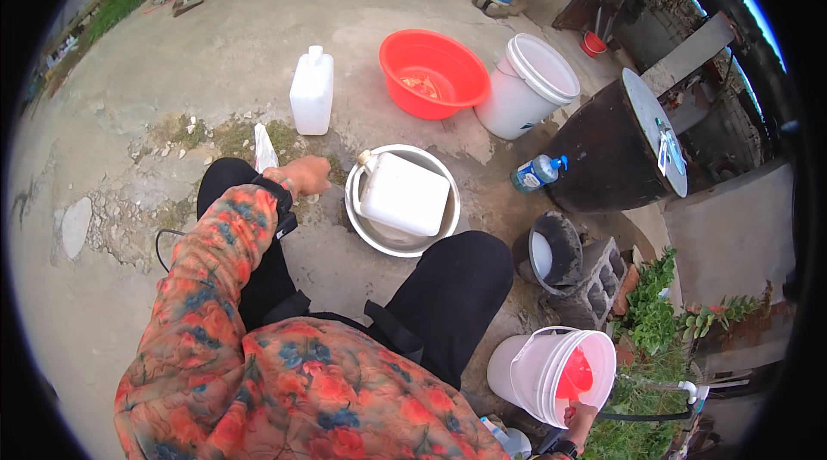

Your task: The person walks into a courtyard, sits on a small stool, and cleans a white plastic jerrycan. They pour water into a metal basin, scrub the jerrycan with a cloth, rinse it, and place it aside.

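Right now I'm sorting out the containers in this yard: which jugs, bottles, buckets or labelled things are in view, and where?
White jug: upright on the concrete, capped, rectangular, ahead of the left hand.
White jerrycan: lying flat in the metal basin between the knees.
Plastic bottle: blue label and cap, lying against the dark barrel.
White bucket: upright beside the red basin.
Tilted white bucket: red scoop inside, held at its rim by the right hand.
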The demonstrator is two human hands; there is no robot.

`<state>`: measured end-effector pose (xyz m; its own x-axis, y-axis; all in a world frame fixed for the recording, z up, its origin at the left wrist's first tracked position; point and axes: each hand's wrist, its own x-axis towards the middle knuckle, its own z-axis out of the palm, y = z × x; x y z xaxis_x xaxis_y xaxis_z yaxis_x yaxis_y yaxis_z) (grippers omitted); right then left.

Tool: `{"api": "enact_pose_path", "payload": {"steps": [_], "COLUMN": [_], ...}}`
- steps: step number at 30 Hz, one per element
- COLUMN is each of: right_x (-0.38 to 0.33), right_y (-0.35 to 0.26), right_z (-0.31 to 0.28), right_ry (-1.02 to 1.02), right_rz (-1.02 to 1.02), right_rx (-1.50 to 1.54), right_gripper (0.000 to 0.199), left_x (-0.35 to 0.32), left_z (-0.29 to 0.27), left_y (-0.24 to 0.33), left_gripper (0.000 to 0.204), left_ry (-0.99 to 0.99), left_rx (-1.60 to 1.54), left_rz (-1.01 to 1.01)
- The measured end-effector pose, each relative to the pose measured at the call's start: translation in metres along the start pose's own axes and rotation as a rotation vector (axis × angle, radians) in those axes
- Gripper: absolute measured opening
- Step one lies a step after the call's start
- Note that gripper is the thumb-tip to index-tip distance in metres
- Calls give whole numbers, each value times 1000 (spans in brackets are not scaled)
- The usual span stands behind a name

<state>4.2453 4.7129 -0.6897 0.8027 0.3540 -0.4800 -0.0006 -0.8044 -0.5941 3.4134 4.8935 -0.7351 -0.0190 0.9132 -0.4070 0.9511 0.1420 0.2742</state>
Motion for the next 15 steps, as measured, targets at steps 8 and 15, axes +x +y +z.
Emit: {"api": "enact_pose_path", "payload": {"steps": [8, 15], "right_x": [-98, -144], "right_y": [-29, -50], "right_z": [-31, -4], "right_ry": [45, 32], "right_rz": [-307, -459], "right_rx": [105, 52], "right_gripper": [9, 7], "left_x": [-1, -9], "left_z": [-1, -6], "left_y": [8, 6], "left_gripper": [34, 35], "left_ry": [21, 6], "left_rx": [4, 10], "left_rz": [26, 50]}}
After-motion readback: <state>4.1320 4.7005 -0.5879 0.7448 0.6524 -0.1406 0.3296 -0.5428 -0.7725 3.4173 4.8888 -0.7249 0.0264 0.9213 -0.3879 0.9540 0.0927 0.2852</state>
